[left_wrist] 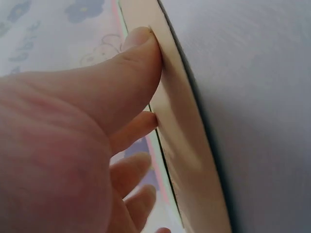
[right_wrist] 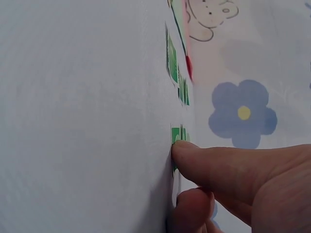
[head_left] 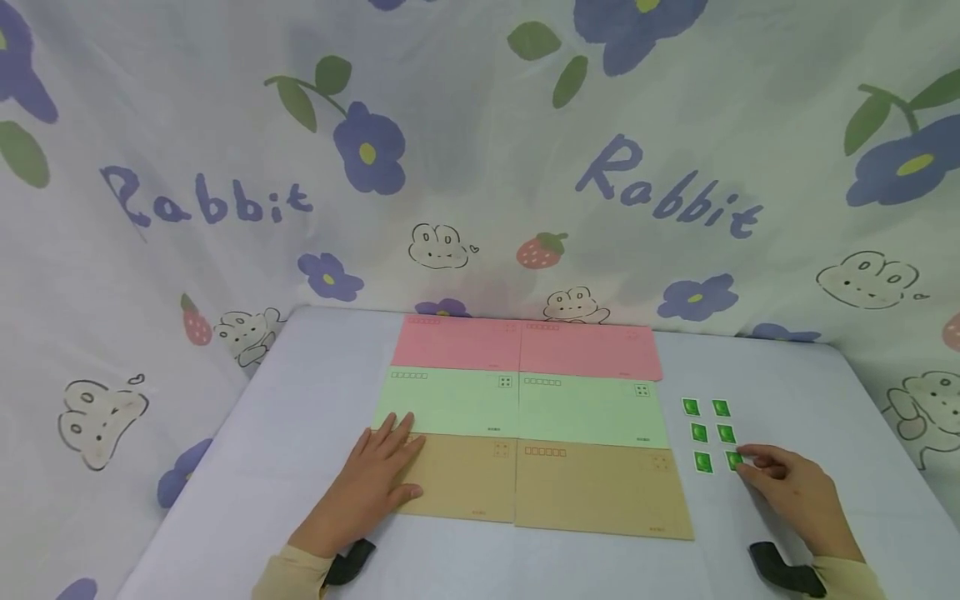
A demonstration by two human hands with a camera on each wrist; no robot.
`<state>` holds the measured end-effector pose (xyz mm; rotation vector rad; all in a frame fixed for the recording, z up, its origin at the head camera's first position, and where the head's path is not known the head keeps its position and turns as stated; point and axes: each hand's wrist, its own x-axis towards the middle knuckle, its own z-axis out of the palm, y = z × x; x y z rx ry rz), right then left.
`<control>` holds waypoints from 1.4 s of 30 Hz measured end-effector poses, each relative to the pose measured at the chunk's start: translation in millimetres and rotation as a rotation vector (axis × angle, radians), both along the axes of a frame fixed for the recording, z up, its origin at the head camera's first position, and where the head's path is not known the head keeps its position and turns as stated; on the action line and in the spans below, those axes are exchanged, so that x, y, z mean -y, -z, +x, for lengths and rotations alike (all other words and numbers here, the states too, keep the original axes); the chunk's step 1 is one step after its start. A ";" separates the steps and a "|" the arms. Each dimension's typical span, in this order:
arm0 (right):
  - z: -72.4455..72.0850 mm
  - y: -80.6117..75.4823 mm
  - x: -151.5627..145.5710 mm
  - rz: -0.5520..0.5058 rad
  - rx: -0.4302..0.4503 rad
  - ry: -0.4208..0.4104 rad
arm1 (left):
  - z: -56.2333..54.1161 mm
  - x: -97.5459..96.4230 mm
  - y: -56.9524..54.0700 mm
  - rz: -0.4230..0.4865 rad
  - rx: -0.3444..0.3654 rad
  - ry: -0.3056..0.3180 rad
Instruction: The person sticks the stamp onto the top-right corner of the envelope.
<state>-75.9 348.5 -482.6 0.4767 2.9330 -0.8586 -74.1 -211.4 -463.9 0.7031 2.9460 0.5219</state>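
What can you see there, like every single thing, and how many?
table: 1, white, in front of the backdrop
table backdrop: 1, white with purple flowers, rabbits and strawberries, behind the table
pink envelopes: 2, pink, back row
green envelopes: 2, pale green, middle row
brown envelopes: 2, tan, front row
stamps: 6, green with white edges, right of the envelopes
wrist pieces: 2, black, one by each wrist
sleeves: 2, pale yellow, bottom edge
left hand: 1, bare, on the left green and brown envelopes
right hand: 1, bare, pinching at the front right stamp
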 end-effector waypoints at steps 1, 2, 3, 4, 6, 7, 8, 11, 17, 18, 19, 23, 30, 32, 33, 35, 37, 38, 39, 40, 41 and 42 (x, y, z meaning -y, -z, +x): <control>0.1 0.0 0.1 -0.001 0.001 -0.005 | 0.7 -0.7 -0.9 -0.007 -0.011 0.001; 0.2 -0.1 0.1 0.001 0.000 -0.010 | 1.4 -1.6 -2.0 -0.017 -0.019 0.000; 0.5 -0.2 0.1 0.002 -0.003 -0.017 | 2.1 -2.8 -3.0 -0.029 -0.031 -0.003; 0.6 -0.5 0.0 0.005 -0.003 -0.023 | 2.9 -4.0 -3.9 -0.041 -0.044 -0.006; 0.8 -1.1 -0.2 0.008 0.000 -0.031 | 4.5 -6.5 -5.4 -0.060 -0.071 -0.019; 0.8 -1.7 -0.3 0.007 0.006 -0.032 | 5.3 -7.9 -5.9 -0.066 -0.090 -0.026; 0.8 -2.2 -0.4 0.006 0.011 -0.032 | 6.1 -9.0 -6.2 -0.073 -0.108 -0.031; 0.9 -3.1 -0.7 0.004 0.028 -0.028 | 8.0 -11.9 -6.9 -0.076 -0.151 -0.045; 1.3 -1.7 0.0 0.008 0.031 -0.024 | 9.5 -12.5 -4.7 -0.076 -0.165 -0.060; 1.5 -1.3 0.4 0.008 0.028 -0.024 | 9.5 -12.4 -4.2 -0.077 -0.168 -0.060; 1.7 -1.0 0.8 0.007 0.026 -0.024 | 9.6 -12.5 -4.1 -0.076 -0.170 -0.060; 2.3 -0.3 2.6 0.010 0.026 -0.018 | 9.7 -12.7 -3.7 -0.072 -0.170 -0.060; 1.3 -2.1 2.8 0.028 0.048 -0.023 | 9.7 -13.4 -4.7 -0.054 -0.172 -0.056; 1.3 -2.5 1.4 0.039 0.054 -0.038 | 9.7 -13.6 -5.3 -0.050 -0.169 -0.057; 1.5 -2.8 0.6 0.043 0.056 -0.049 | 9.8 -13.7 -5.7 -0.050 -0.167 -0.057; 1.5 -3.5 -0.9 0.045 0.058 -0.070 | 9.9 -13.8 -6.4 -0.053 -0.166 -0.057; 1.8 -4.2 -1.5 0.047 0.052 -0.092 | 10.1 -13.7 -7.0 -0.059 -0.167 -0.058; 1.7 -4.9 -1.5 0.043 0.050 -0.100 | 10.2 -13.7 -7.3 -0.062 -0.169 -0.059; 1.7 -5.5 -1.4 0.042 0.046 -0.106 | 10.3 -13.6 -7.6 -0.066 -0.172 -0.059; 1.8 -5.8 -1.2 0.043 0.043 -0.108 | 10.5 -13.5 -7.6 -0.068 -0.175 -0.059; 2.1 -5.8 -1.1 0.045 0.036 -0.113 | 10.2 -13.6 -7.5 -0.067 -0.175 -0.060; 2.4 -5.9 -1.0 0.049 0.030 -0.116 | 10.2 -13.6 -7.4 -0.068 -0.176 -0.059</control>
